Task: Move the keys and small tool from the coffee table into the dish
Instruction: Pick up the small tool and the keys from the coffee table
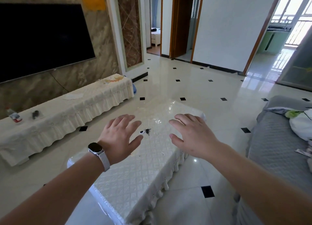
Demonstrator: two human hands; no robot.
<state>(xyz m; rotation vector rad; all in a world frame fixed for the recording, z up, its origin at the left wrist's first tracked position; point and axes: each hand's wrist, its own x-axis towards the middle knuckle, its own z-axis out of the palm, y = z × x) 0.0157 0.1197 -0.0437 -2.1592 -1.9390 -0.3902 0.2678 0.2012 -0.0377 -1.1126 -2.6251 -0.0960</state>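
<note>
Hands being held over coffee table [135, 179]
Left hand [120, 137] and right hand [194, 137] are being held spread, empty; keys [146, 131] are lying at the left hand's 3 o'clock.

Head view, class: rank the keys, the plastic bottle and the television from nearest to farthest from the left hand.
1. Keys: on the coffee table, just right of the left hand.
2. Plastic bottle: far left, on the covered TV bench.
3. Television: on the wall, upper left.
</note>
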